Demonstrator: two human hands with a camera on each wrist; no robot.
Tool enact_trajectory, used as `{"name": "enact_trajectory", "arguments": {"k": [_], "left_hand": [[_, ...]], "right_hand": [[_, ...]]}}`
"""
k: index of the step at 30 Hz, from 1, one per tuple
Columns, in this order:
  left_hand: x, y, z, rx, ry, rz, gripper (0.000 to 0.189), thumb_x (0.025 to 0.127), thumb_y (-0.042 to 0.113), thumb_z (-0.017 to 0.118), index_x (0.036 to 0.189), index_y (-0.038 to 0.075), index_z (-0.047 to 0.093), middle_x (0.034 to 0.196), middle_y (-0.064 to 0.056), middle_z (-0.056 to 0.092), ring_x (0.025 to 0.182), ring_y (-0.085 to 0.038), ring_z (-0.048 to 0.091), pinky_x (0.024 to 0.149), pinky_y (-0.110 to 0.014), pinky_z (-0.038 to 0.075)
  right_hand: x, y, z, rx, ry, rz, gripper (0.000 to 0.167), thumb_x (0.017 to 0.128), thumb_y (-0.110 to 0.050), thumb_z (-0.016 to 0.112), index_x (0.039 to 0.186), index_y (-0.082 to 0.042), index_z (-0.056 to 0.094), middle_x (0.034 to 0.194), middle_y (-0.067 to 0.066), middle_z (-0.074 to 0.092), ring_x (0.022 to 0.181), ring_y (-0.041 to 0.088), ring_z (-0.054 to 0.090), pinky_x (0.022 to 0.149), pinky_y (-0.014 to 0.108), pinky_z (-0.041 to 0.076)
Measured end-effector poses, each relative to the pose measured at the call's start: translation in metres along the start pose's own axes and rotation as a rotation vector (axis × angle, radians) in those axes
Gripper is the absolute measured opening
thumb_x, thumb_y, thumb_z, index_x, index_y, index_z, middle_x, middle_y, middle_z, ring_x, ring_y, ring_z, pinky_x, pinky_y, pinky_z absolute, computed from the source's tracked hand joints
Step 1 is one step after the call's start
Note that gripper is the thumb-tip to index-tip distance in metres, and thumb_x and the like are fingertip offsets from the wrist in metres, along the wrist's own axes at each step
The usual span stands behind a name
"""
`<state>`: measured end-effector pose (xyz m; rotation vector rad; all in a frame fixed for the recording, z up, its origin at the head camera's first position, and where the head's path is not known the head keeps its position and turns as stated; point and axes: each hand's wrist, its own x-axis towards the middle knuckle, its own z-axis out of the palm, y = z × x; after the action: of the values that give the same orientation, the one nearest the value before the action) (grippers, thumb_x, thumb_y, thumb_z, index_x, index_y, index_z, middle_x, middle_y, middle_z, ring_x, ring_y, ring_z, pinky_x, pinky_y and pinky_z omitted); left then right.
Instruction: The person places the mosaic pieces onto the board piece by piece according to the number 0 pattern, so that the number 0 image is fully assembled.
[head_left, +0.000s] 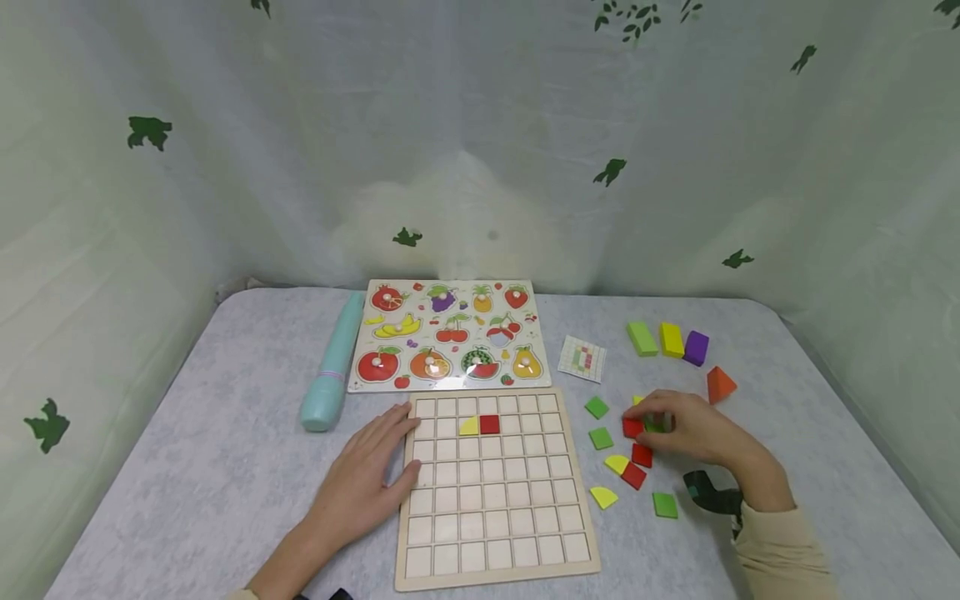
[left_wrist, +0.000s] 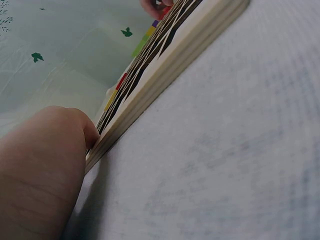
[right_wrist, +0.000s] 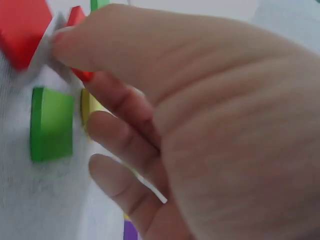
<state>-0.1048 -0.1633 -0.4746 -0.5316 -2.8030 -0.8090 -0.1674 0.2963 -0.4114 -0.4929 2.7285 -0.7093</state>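
Observation:
My left hand rests along the left edge of a wooden grid board, fingers extended and the thumb touching its rim. In the board's second row a yellow quarter-round tile sits beside a red square tile. Right of the board, my right hand pinches a red tile between thumb and index finger, low over the table. Under and beside this hand lie a green tile and a yellow piece. More red tiles lie just in front of its fingertips.
Behind the board lies a fruit knob puzzle, with a turquoise cylindrical case on its left. A small pattern card lies to its right. Further right are green, yellow and purple blocks and an orange triangular block.

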Motion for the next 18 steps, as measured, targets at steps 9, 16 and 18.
{"name": "enact_trajectory", "arguments": {"k": [9, 16, 18], "left_hand": [[0.000, 0.000, 0.000, 0.004, 0.014, 0.013, 0.055, 0.094, 0.027, 0.072, 0.144, 0.010, 0.057, 0.160, -0.009, 0.045, 0.149, -0.030, 0.042, 0.121, -0.052, 0.036], [0.000, 0.001, 0.000, 0.011, 0.005, 0.005, 0.055, 0.094, 0.027, 0.071, 0.144, 0.010, 0.057, 0.160, -0.009, 0.045, 0.149, -0.030, 0.042, 0.121, -0.052, 0.036], [0.000, 0.001, -0.001, 0.014, 0.013, 0.009, 0.055, 0.094, 0.027, 0.072, 0.144, 0.010, 0.057, 0.160, -0.009, 0.046, 0.148, -0.030, 0.042, 0.120, -0.053, 0.037]], "right_hand": [[0.007, -0.029, 0.007, -0.007, 0.102, -0.171, 0.029, 0.090, -0.011, 0.078, 0.119, -0.016, 0.075, 0.105, -0.009, 0.068, 0.091, 0.011, 0.058, 0.077, 0.025, 0.057], [0.017, -0.053, 0.019, -0.047, 0.176, -0.222, 0.030, 0.089, -0.011, 0.080, 0.118, -0.016, 0.075, 0.104, -0.008, 0.069, 0.087, 0.009, 0.058, 0.073, 0.024, 0.057], [0.020, -0.059, 0.022, -0.050, 0.202, -0.241, 0.030, 0.088, -0.011, 0.081, 0.117, -0.017, 0.075, 0.102, -0.008, 0.070, 0.085, 0.010, 0.058, 0.072, 0.024, 0.057]]}}
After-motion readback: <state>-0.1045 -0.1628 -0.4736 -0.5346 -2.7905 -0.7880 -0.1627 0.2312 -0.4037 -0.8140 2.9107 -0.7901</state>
